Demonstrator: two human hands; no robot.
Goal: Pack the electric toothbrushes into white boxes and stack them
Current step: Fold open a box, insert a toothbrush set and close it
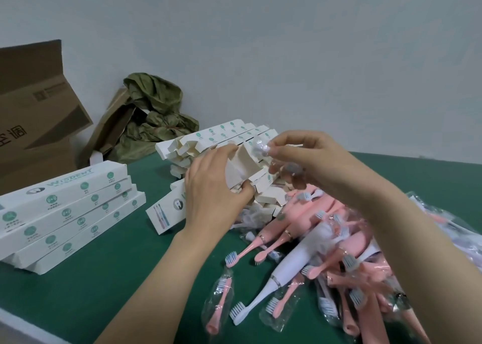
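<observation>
A green desk (104, 278) is carrying everything, with a brown cardboard carton (34, 114) standing open at its far left edge against the wall. Beside the carton, a leaning stack of closed boxes (65, 210) is sitting on the left of the desk. On the right, a loose heap of pink toothbrushes (365, 270) is lying spread out, many in clear wrappers, with one white toothbrush (294, 263) lying across it, head pointing toward the near edge. Behind the hands, a pile of open boxes (221, 137) is resting with its flaps facing left, and a crumpled green bag (156, 114) is slumping against the wall behind it. The left hand (216, 195) is gripping a white box (242, 163) above the desk, fingers curled round it, its end flap standing open. The right hand (307, 156) is pinching a small clear-wrapped piece (260, 146) right at that open end; it is too blurred to identify.
</observation>
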